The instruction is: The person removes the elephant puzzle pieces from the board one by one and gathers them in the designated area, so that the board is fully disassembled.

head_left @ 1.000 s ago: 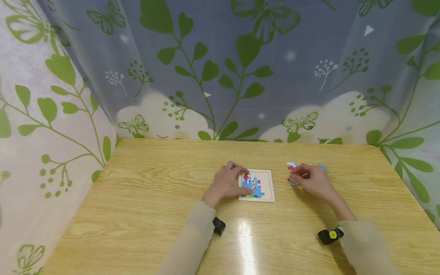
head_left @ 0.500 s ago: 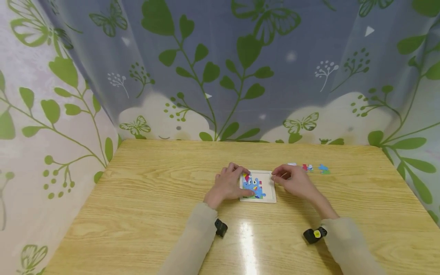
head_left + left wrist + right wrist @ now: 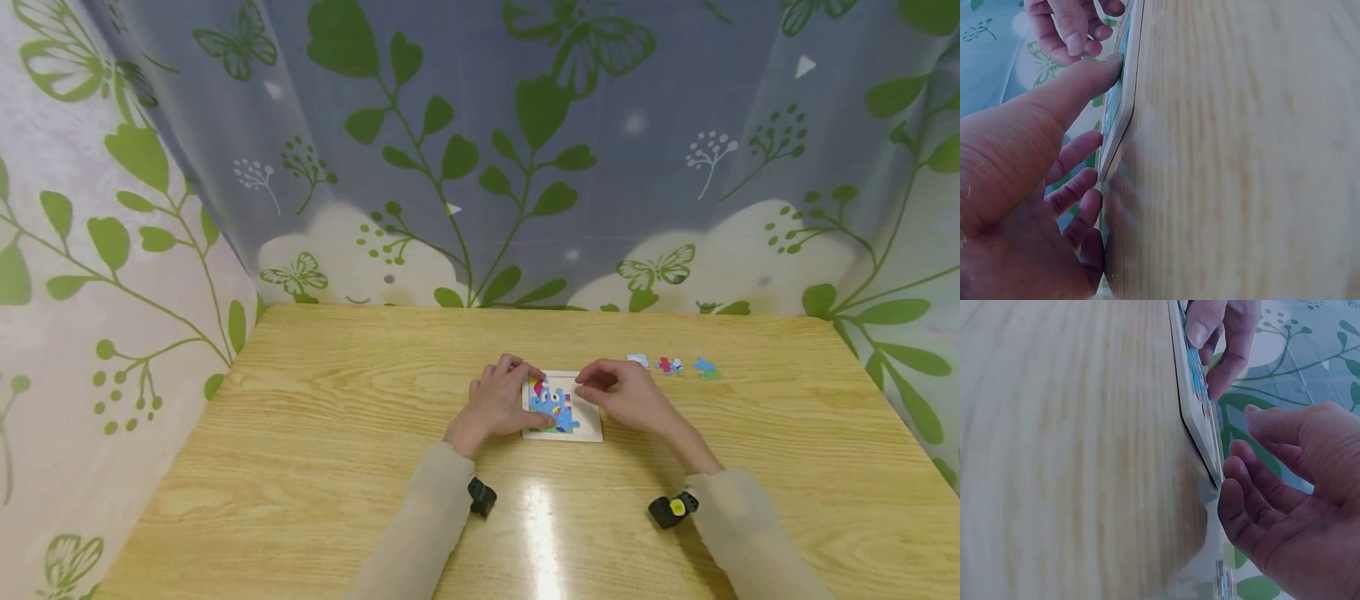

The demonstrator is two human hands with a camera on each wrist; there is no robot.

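Observation:
A small jigsaw puzzle board with a pale frame lies on the table, partly filled with joined pieces showing a blue cartoon figure. My left hand holds the board at its left side, thumb on the pieces and fingers bent along the edge. Over the upper right of the board, my right hand pinches a puzzle piece; its fingertips hide the piece. The right wrist view shows the right hand beside the board's edge. In the left wrist view, the left thumb touches the board.
Loose puzzle pieces lie right of the board: a whitish one, a red and white part and a blue-green one. The wooden table ends at a leaf-patterned curtain behind.
My right hand has moved left from the loose pieces to the board, and the blue-red piece under its fingers has left the table. The left hand stays on the board.

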